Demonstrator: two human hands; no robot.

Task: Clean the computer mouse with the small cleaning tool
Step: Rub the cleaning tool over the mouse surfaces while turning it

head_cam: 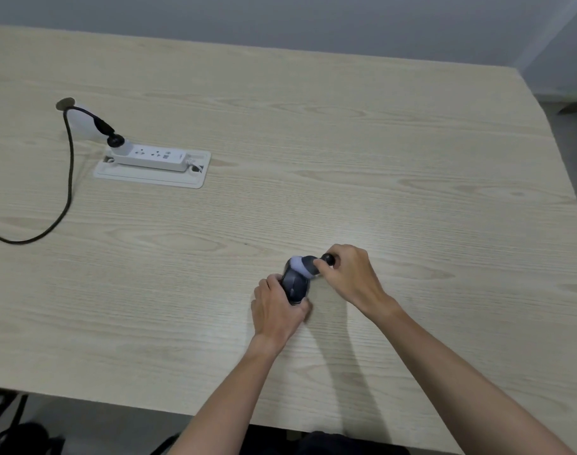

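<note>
1. The table [313,142], pale wood grain, carries everything; its near edge runs across the bottom and its far right corner sits at upper right.
2. A white recessed tray [155,178] is set into the table toward the far left corner; in it lies a white power strip [150,156].
3. A black plug [114,139] sits in the strip's left end, and its black cable [68,178] loops off toward the left edge.
4. The right hand [352,274] grips the black handle of the small cleaning tool [308,265], whose pale brush head touches the mouse's far end.
5. The left hand [275,307] clasps the computer mouse [295,285], dark, near the middle of the near edge.
</note>
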